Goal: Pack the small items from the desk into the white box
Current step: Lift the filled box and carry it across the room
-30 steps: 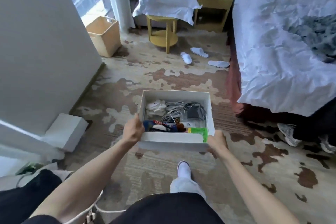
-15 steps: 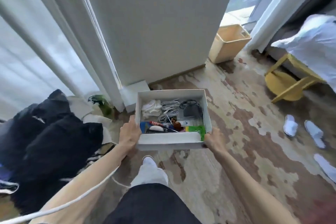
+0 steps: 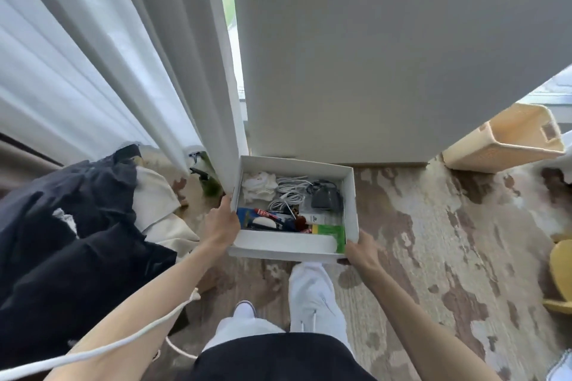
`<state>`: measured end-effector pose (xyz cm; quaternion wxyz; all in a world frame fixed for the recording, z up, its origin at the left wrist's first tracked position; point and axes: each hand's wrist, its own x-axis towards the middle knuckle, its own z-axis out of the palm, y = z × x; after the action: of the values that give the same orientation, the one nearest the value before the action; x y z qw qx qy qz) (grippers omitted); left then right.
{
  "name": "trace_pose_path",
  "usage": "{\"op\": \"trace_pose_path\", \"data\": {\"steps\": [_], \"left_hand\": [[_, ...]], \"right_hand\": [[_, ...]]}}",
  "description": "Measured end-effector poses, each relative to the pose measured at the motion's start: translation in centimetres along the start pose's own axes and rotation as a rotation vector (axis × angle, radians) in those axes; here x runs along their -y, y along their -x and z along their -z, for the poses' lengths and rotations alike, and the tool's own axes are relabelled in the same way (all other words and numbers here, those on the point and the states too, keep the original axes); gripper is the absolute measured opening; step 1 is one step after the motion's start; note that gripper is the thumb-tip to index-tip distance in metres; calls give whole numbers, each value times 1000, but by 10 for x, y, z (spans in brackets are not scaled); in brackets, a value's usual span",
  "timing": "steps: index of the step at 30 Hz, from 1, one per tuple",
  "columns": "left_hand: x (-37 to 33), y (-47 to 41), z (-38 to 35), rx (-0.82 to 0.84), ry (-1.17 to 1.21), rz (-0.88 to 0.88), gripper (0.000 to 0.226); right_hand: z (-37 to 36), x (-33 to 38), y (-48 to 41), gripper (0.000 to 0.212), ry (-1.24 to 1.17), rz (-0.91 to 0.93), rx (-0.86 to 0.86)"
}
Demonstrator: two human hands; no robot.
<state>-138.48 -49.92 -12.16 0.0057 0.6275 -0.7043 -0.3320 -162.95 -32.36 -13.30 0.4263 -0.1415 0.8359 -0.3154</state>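
Note:
I carry the open white box [image 3: 288,246] in front of me above the carpet. My left hand [image 3: 221,223] grips its left wall near the front corner. My right hand [image 3: 360,252] holds the front right corner, fingers under the bottom. Inside lie a white crumpled cloth [image 3: 258,185], coiled white cables [image 3: 289,192], a dark charger [image 3: 325,198], a green packet [image 3: 329,232], a blue packet [image 3: 246,216] and other small items.
A white wall pillar [image 3: 387,56] rises just behind the box, with white curtains [image 3: 108,56] to its left. Dark clothes and a cream bag [image 3: 77,226] lie on the left. A beige basket [image 3: 510,139] stands at the right. Patterned carpet [image 3: 433,241] spreads to the right.
My view has swung left, away from the bed, to the pillar and curtains. The box stays in both hands and is now close to the foot of the pillar.

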Motion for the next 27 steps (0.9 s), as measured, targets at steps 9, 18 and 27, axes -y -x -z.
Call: {"op": "trace_pose_path", "data": {"steps": [9, 18, 27], "left_hand": [[-1, -152, -96, -44, -68, 248, 33], [46, -328, -209, -36, -160, 149, 28], [108, -438, -282, -144, -77, 163, 39]], "right_hand": [[-42, 15, -207, 32, 171, -85, 94], [-127, -24, -381, 29, 238, -70, -42], [-205, -46, -498, 38, 276, -2, 4]]}}
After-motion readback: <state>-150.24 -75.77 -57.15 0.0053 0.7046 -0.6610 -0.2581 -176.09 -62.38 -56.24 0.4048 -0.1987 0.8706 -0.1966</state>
